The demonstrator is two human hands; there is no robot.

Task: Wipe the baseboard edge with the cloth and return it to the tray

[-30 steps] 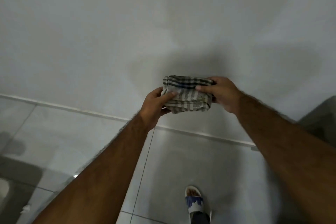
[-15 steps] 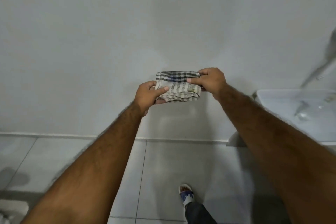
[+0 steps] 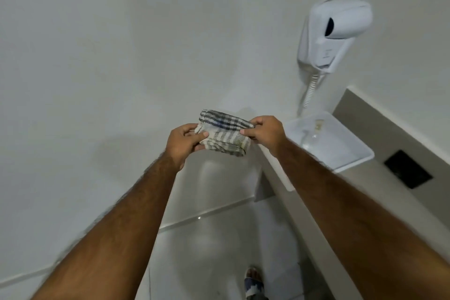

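Note:
A folded checked cloth (image 3: 225, 133), white with dark stripes, is held up in front of the white wall. My left hand (image 3: 182, 143) grips its left end and my right hand (image 3: 265, 133) pinches its right end. A white tray (image 3: 353, 153) sits on the grey counter to the right of my right hand, about a hand's width from the cloth. The baseboard edge (image 3: 204, 214) runs along the foot of the wall below my arms.
A white wall-mounted hair dryer (image 3: 333, 31) with a coiled cord hangs above the tray. The grey counter (image 3: 379, 182) carries a dark square inset (image 3: 407, 169). A sandalled foot (image 3: 253, 282) stands on the tiled floor (image 3: 207, 263).
The view has swung up and to the right, so the tray, counter and hair dryer have come into sight. Both hands still hold the cloth, now close to the tray.

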